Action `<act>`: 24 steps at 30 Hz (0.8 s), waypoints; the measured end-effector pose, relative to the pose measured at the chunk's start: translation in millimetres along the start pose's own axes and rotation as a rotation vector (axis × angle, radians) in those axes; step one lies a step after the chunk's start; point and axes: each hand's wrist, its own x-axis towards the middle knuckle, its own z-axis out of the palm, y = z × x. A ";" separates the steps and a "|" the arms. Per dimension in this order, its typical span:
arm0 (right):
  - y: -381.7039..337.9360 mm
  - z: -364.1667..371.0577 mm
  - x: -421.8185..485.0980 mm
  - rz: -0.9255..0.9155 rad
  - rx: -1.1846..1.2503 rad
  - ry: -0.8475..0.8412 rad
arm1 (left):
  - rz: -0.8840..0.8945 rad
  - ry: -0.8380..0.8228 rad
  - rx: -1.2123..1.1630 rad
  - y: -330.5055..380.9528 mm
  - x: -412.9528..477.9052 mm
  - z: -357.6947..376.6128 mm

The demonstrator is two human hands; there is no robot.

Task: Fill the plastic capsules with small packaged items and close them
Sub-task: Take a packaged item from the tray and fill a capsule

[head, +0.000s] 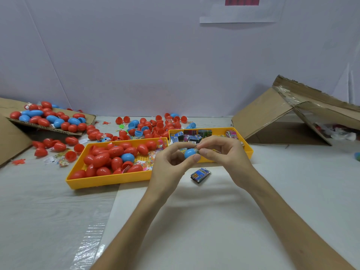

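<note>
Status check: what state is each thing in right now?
Left hand: grips the blue capsule half.
Blue capsule half: open, not yet closed.
Right hand: pinches a small packet at the capsule's mouth.
Left tray: holds mostly closed red capsules.
Right tray: holds packaged items.
Spare packet: lies loose before the right tray.
Cardboard box: tipped on its side, open.

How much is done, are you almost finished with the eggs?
Not nearly. Done: many closed red capsules lie in the left yellow tray. In hand: the left hand holds a blue capsule while the right hand pinches a small packet at its opening. Left: a heap of open halves behind the trays, packets in the right yellow tray, and a loose packet on the table.
</note>
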 end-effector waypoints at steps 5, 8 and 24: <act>0.0 0.3 0.0 0.001 -0.022 0.006 | 0.011 -0.005 0.001 -0.8 0.5 0.0; 1.3 1.5 -0.5 0.011 -0.021 0.020 | 0.015 -0.005 0.011 -1.1 0.5 0.5; 10.6 35.9 -6.8 -0.118 -0.089 0.267 | -0.013 0.065 -0.021 -2.8 -0.4 2.3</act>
